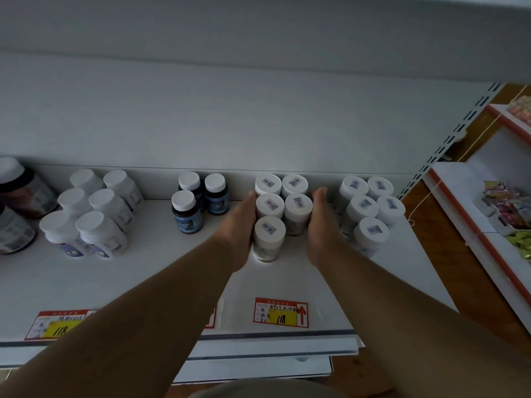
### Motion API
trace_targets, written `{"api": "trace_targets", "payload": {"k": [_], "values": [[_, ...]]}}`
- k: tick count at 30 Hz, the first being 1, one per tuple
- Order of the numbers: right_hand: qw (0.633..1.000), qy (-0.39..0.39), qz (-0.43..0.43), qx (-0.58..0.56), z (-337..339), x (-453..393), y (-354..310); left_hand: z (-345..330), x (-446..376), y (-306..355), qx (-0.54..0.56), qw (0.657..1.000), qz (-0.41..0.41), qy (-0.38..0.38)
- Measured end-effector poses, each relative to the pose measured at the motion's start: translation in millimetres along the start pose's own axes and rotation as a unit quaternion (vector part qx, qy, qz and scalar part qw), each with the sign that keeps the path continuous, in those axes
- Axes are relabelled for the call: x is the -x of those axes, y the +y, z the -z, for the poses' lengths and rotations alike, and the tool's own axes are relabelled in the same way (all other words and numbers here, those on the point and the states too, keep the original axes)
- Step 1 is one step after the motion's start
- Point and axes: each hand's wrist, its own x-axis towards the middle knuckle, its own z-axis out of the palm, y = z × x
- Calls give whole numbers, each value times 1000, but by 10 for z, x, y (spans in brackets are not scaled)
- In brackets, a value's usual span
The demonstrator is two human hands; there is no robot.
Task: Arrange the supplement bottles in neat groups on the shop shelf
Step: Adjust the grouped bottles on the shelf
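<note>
On shelf (pixel 143 282), 12 o'clock: five-bottle cluster (pixel 283 208).
Hands: your left hand (pixel 240 225) and right hand (pixel 321 222), fingers straight, press its sides.

The 2 brown jars (pixel 20 205) are cut off by the left edge. The left price tag (pixel 54 326) is partly covered by a forearm. Print on the middle price tag (pixel 281 312) (apart from "118") cannot be read. The fingertips of both hands are hidden behind bottles.
</note>
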Motion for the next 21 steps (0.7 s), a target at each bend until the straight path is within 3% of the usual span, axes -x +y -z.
{"api": "trace_targets", "payload": {"k": [11, 14, 17, 21], "values": [[999, -44, -6, 27, 14, 193, -183, -23, 26, 49, -42, 999, 6, 1], [999, -4, 13, 38, 63, 337, -193, 72, 86, -8, -64, 997, 21, 40], [993, 54, 58, 84, 119, 452, -3, 257, 182, -162, -229, 969, -29, 92], [966, 34, 100, 238, 190, 641, 346, 376, 370, -311, -286, 944, -36, 161]]}}
